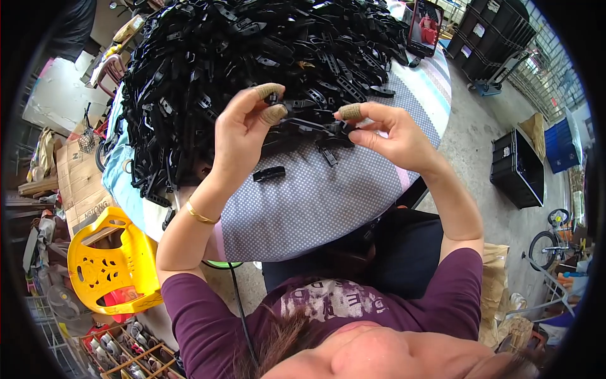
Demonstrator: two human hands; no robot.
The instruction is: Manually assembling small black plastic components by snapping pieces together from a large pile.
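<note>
My left hand point(242, 134) is raised over the near edge of a large heap of black plastic parts point(252, 54). Its thumb and forefinger, wrapped in tan finger covers, pinch a small black plastic piece point(273, 98). To its right, my right hand point(401, 140) has a tan cover on the forefinger and pinches another black plastic piece point(344, 128). The exact shape of both pieces is hard to make out against the heap. A loose black clip-like part point(269, 174) lies on the tablecloth below my left hand, and another black part point(327, 155) rests below the right one.
The round table wears a grey patterned cloth point(297, 218). A phone point(424, 28) stands at its far right edge. Left of the table is a yellow plastic chair point(142, 265). Black crates point(483, 35) are stacked at the far right, with an open black crate point(517, 167) nearer.
</note>
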